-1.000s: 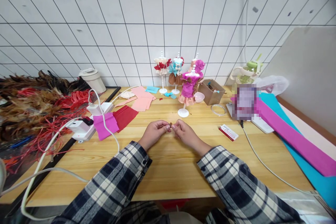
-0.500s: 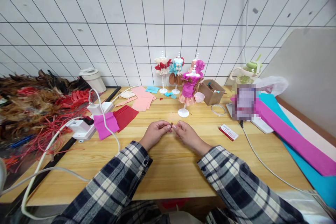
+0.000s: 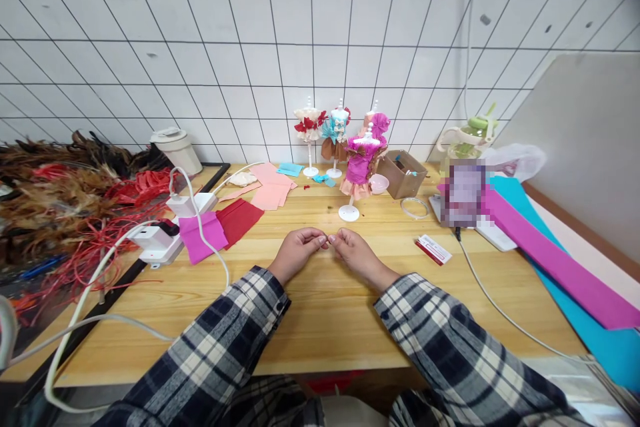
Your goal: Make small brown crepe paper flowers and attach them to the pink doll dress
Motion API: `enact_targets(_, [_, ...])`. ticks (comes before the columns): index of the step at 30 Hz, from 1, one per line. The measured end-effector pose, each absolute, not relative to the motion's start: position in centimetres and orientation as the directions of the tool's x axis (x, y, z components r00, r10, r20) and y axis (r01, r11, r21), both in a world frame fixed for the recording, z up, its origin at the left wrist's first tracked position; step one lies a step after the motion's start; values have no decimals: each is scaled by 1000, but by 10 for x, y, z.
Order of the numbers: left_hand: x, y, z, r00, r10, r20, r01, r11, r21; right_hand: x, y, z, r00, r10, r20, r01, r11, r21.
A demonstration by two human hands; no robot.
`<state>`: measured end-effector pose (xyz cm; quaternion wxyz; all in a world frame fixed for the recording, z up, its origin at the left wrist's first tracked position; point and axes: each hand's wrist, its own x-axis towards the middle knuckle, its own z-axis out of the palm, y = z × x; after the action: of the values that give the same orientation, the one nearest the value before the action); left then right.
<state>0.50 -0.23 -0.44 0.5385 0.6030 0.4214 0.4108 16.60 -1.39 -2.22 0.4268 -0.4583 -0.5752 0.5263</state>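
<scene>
Hold the tiny dark scrap (image 3: 328,239) lightly above the table (image 3: 325,337), on the near side of the pink dress (image 3: 360,167), with left hand (image 3: 299,252) and right hand (image 3: 359,257) close together and clamped on it by the fingertips. Best worked with small, even moves of thumb and forefinger, pressing just enough to steady without crushing or tearing, and easing one side only with the other firmly pinched. Watch for slipping: mostly hidden behind the fingers, too small to make out fully, and probably easy to drop and lose.
</scene>
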Motion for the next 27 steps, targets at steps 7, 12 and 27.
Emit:
enact_targets(7, [0,3,-9,224,974,15,68,-31,997,171,-12,-16,-163,986,-34,-23,-38,-999])
enact_targets(12, [0,3,-6,244,969,42,21,-49,999,173,-16,-8,-255,960,-119,-210,-175,-962])
enact_targets(27, [9,1,-11,358,933,26,-227,60,972,177,-13,-4,-420,868,-266,-478,-461,-748])
